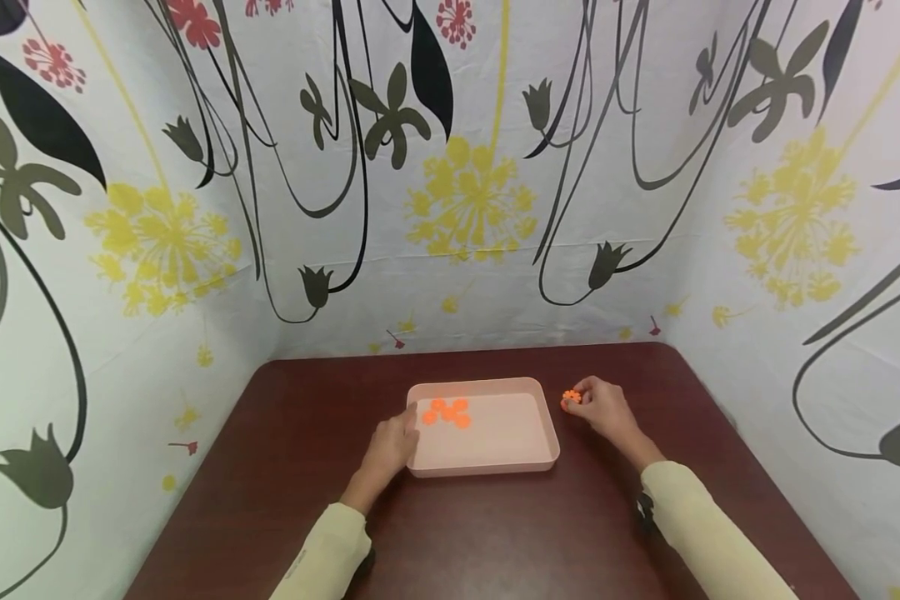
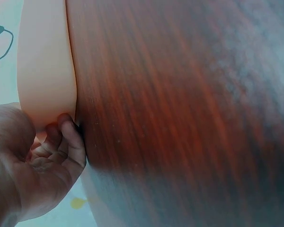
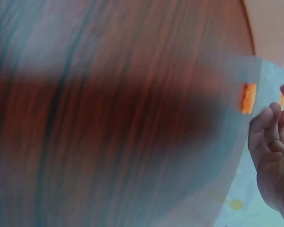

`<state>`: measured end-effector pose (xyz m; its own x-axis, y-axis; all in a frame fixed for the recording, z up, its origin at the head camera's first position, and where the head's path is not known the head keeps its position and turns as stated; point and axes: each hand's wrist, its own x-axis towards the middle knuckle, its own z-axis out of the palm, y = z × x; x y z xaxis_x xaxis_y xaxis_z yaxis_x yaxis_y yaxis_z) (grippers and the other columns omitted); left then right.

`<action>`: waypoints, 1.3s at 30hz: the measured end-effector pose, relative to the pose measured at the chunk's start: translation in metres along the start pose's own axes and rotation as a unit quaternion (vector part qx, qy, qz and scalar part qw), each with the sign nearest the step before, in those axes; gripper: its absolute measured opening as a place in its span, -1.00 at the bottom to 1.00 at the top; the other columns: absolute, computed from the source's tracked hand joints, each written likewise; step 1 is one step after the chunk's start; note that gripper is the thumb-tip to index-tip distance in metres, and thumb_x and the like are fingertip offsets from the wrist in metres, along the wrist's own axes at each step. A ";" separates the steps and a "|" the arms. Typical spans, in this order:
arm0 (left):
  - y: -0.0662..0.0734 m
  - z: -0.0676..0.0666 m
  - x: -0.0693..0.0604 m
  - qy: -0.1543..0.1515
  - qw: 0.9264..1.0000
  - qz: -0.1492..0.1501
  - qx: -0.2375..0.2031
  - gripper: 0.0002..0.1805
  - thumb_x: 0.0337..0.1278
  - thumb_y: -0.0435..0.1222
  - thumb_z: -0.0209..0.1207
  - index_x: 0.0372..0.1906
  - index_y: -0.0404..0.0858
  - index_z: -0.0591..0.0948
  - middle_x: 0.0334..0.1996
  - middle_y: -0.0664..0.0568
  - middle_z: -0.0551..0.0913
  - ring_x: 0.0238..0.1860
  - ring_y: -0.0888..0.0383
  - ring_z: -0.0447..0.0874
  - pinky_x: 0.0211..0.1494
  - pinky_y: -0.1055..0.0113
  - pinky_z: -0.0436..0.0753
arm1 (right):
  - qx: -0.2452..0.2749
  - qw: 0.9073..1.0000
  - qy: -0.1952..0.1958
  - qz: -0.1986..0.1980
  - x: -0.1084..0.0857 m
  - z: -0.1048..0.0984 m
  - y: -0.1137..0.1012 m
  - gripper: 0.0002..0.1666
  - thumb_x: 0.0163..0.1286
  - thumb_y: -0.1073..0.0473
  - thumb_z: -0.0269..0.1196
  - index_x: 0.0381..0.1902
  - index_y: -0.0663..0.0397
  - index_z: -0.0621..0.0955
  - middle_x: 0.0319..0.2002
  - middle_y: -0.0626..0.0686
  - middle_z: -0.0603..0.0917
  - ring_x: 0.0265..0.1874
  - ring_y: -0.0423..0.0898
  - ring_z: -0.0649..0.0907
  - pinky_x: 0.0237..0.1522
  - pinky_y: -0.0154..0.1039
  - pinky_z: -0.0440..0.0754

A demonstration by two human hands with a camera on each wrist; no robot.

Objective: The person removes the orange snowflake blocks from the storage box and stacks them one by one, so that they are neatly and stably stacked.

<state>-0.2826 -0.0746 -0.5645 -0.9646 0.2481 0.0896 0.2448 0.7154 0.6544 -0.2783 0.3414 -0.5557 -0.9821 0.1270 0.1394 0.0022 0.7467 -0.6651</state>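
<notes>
A shallow pale pink tray sits on the table, and several small flat orange pieces lie clustered in its left part. At its left wall is my left hand, gripping the edge; in the left wrist view its fingers curl against the tray's outer side. Just past the tray's right side, my right hand pinches a small orange piece with notched edges. Close by its fingers, another orange piece rests on the table in the right wrist view. The fingers partly hide the pinched piece.
A dark red-brown wood-grain table with rounded far corners lies beneath everything. White cloth printed with flowers and stems hangs behind it and along both sides.
</notes>
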 end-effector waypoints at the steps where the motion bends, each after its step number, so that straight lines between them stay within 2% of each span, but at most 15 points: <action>1: 0.000 0.000 0.000 0.000 1.000 -0.002 -0.002 -0.37 0.51 -0.29 0.19 0.60 -0.16 0.38 0.01 -0.09 0.80 -0.15 0.13 0.70 -0.05 0.20 0.73 | 0.000 1.000 -0.009 0.004 0.000 0.000 0.002 -0.55 0.30 0.06 0.52 -0.05 0.25 0.63 -0.44 0.06 0.61 -0.64 -0.13 0.58 -0.59 -0.24 0.60; 4: 0.000 0.000 0.000 0.003 1.000 -0.019 0.006 -0.36 0.51 -0.32 0.17 0.60 -0.19 0.38 0.11 -0.16 0.77 -0.14 0.10 0.70 -0.02 0.17 0.73 | 0.004 0.999 -0.029 0.016 -0.001 0.001 0.005 -0.56 0.32 0.09 0.49 -0.01 0.26 0.61 -0.44 0.07 0.61 -0.69 -0.12 0.60 -0.61 -0.21 0.66; 7: -0.001 0.000 0.001 0.007 0.999 -0.043 0.022 -0.36 0.50 -0.31 0.16 0.60 -0.17 0.39 0.22 -0.21 0.73 -0.08 0.06 0.69 0.05 0.12 0.72 | 0.005 0.999 -0.037 0.015 -0.002 0.002 0.008 -0.56 0.33 0.12 0.47 0.02 0.27 0.60 -0.44 0.07 0.61 -0.68 -0.12 0.61 -0.60 -0.21 0.67; 10: -0.001 0.000 0.001 0.011 0.998 -0.055 0.033 -0.38 0.50 -0.29 0.15 0.59 -0.14 0.41 0.31 -0.20 0.68 0.01 0.05 0.69 0.13 0.07 0.71 | 0.006 0.999 -0.039 0.015 -0.001 0.003 0.010 -0.56 0.35 0.12 0.47 0.02 0.28 0.60 -0.44 0.07 0.61 -0.66 -0.12 0.62 -0.59 -0.22 0.68; 17: 0.000 0.003 0.003 0.011 0.998 -0.056 0.021 -0.38 0.49 -0.31 0.14 0.59 -0.15 0.41 0.37 -0.15 0.65 -0.01 0.08 0.68 0.04 0.15 0.68 | 0.001 0.999 -0.046 0.019 0.000 0.004 0.013 -0.58 0.38 0.13 0.46 0.03 0.30 0.61 -0.43 0.08 0.60 -0.62 -0.13 0.61 -0.59 -0.24 0.68; 23: 0.002 0.000 0.003 0.003 0.998 -0.063 0.017 -0.37 0.50 -0.28 0.17 0.59 -0.17 0.40 0.39 -0.17 0.62 0.08 0.05 0.67 0.17 0.09 0.71 | -0.005 0.999 -0.049 0.011 0.002 0.005 0.014 -0.59 0.38 0.15 0.45 0.03 0.30 0.61 -0.44 0.07 0.60 -0.64 -0.13 0.61 -0.59 -0.23 0.67; 27: 0.003 0.000 0.002 -0.001 0.998 -0.066 0.012 -0.37 0.51 -0.27 0.16 0.60 -0.15 0.39 0.37 -0.18 0.63 0.10 0.03 0.67 0.23 0.04 0.69 | -0.010 0.999 -0.051 0.006 0.002 0.006 0.016 -0.57 0.39 0.11 0.45 0.04 0.30 0.61 -0.45 0.06 0.59 -0.63 -0.13 0.60 -0.57 -0.23 0.66; 32: 0.004 -0.002 0.003 0.000 0.998 -0.055 0.016 -0.37 0.49 -0.29 0.18 0.59 -0.18 0.40 0.34 -0.20 0.65 0.07 0.02 0.68 0.15 0.06 0.69 | -0.014 0.999 -0.050 0.003 0.003 0.006 0.018 -0.53 0.39 0.05 0.46 0.05 0.29 0.61 -0.46 0.05 0.59 -0.64 -0.13 0.60 -0.56 -0.21 0.66; 35: 0.004 -0.003 0.004 0.000 0.998 -0.058 0.016 -0.37 0.49 -0.28 0.19 0.59 -0.19 0.41 0.37 -0.19 0.63 0.10 0.03 0.67 0.19 0.06 0.70 | -0.021 0.999 -0.045 -0.003 0.004 0.008 0.016 -0.50 0.39 0.05 0.46 0.10 0.30 0.62 -0.46 0.04 0.59 -0.62 -0.14 0.58 -0.55 -0.23 0.62; 39: 0.002 -0.004 0.002 -0.004 0.998 -0.059 0.012 -0.35 0.49 -0.28 0.18 0.60 -0.18 0.38 0.11 -0.24 0.75 -0.02 0.03 0.69 0.10 0.08 0.70 | -0.041 0.999 -0.018 -0.030 0.006 0.013 0.007 -0.43 0.37 0.00 0.47 0.17 0.27 0.65 -0.47 0.00 0.60 -0.55 -0.17 0.53 -0.49 -0.27 0.48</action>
<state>-0.2847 -0.0750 -0.5596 -0.9859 0.1672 0.0071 0.1328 0.7555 0.6415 -0.2862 0.3390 -0.5691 -0.9871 0.0586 0.1492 -0.0420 0.8037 -0.5936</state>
